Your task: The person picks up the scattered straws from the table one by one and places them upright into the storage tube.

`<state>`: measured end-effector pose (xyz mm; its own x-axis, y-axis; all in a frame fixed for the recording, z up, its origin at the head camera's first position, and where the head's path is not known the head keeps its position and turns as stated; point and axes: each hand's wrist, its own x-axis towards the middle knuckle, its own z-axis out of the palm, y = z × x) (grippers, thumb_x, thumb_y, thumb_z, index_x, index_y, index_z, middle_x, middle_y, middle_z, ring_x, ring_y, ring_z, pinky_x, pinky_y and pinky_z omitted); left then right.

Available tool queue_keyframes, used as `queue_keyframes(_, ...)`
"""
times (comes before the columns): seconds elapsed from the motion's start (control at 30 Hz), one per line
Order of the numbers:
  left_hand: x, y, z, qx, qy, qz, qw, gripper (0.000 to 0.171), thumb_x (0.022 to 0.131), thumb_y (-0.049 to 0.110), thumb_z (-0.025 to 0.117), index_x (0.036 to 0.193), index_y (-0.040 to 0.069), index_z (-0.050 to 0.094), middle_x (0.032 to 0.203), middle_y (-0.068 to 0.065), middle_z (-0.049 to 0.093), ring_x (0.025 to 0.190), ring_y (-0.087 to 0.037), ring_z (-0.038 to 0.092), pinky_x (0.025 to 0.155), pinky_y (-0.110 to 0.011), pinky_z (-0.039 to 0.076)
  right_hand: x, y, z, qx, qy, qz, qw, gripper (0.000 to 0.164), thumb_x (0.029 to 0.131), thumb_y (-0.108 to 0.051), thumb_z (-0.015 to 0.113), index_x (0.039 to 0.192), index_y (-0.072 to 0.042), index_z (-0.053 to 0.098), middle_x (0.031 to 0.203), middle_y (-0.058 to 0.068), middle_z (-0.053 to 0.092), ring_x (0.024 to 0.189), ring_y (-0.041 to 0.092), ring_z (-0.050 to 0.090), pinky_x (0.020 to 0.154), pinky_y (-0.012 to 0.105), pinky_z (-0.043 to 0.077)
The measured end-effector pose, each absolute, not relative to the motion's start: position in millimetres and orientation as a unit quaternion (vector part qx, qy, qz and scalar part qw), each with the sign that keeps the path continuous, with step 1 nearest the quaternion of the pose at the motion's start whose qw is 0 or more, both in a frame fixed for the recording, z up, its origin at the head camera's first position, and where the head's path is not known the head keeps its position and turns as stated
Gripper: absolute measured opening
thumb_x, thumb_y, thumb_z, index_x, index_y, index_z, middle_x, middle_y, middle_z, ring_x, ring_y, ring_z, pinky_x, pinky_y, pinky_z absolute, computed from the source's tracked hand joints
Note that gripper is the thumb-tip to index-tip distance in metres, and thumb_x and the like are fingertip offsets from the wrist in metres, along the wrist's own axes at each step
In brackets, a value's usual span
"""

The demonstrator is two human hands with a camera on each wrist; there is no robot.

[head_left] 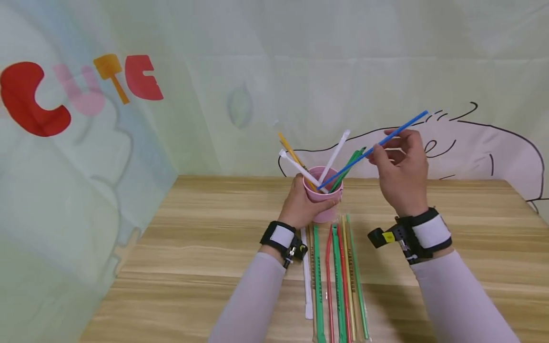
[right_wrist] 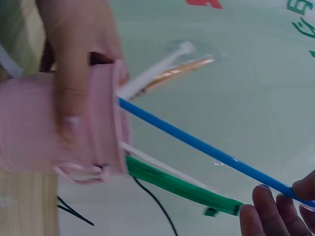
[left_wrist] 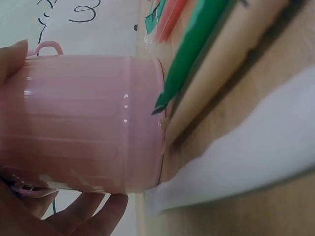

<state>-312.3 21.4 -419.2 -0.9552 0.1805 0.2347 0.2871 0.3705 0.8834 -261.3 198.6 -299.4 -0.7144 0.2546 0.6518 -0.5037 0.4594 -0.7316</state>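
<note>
My left hand (head_left: 302, 205) grips a pink cup (head_left: 327, 214) with small side handles, thumb across its front and fingers round the far side. Between thumb and fingers, my right hand (head_left: 405, 166) pinches a blue straw (head_left: 396, 131) near its upper part. The straw slants down to the left, its lower end inside the cup's mouth, as the right wrist view also shows. Standing in the cup are white paper-wrapped straws (head_left: 335, 155), a yellow straw (head_left: 291, 148) in clear wrap and a green wrapped straw (head_left: 349, 166). In the left wrist view the cup's base (left_wrist: 145, 123) is close to the tabletop.
A row of straws lies on the wooden table (head_left: 206, 247) in front of the cup: a white one (head_left: 307, 286), green wrapped ones (head_left: 318, 286), red ones (head_left: 329, 281) and tan ones. A printed cloth (head_left: 257, 57) hangs behind and to the left.
</note>
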Motion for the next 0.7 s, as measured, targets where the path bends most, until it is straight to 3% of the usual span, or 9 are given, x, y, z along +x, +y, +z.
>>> queue_keyframes(0.07,-312,21,-419,-0.139,-0.825,-0.546,0.046,0.096,0.067,0.053,0.078,0.139,0.014,0.030,0.126,-0.007,0.046,0.111,-0.016,0.051,0.098,-0.039,0.046,-265,194,-307,0.078,-0.800,0.484,0.346,0.035,0.091,-0.012,0.062,0.122,-0.002,0.049,0.096,0.006,0.063,0.077,0.015,0.067,0.067,0.015,0.056)
queue_keyframes(0.27,-311,21,-419,-0.136,-0.829,-0.541,0.038,0.097,0.067,0.055,0.077,0.140,0.015,0.027,0.128,-0.006,0.046,0.111,-0.016,0.052,0.098,-0.038,0.047,-273,182,-328,0.060,-0.859,0.423,0.283,0.043,0.086,-0.019,0.069,0.118,-0.002,0.047,0.093,0.016,0.073,0.081,0.023,0.067,0.066,0.039,0.055)
queue_keyframes(0.47,-310,21,-419,-0.136,-0.830,-0.539,0.038,0.099,0.067,0.056,0.076,0.141,0.014,0.026,0.129,-0.007,0.045,0.111,-0.017,0.052,0.097,-0.038,0.048,-277,180,-341,0.020,-0.887,0.383,0.256,0.042,0.081,-0.028,0.075,0.098,-0.001,0.046,0.080,0.018,0.072,0.068,0.025,0.064,0.046,0.033,0.041)
queue_keyframes(0.7,-310,24,-417,-0.138,-0.830,-0.539,0.039,0.096,0.068,0.056,0.076,0.140,0.015,0.027,0.127,-0.006,0.045,0.111,-0.017,0.052,0.095,-0.038,0.049,-273,194,-347,-0.005,-0.892,0.394,0.220,0.057,0.080,-0.049,0.068,0.099,-0.002,0.043,0.082,0.013,0.053,0.070,0.025,0.050,0.052,0.034,0.041)
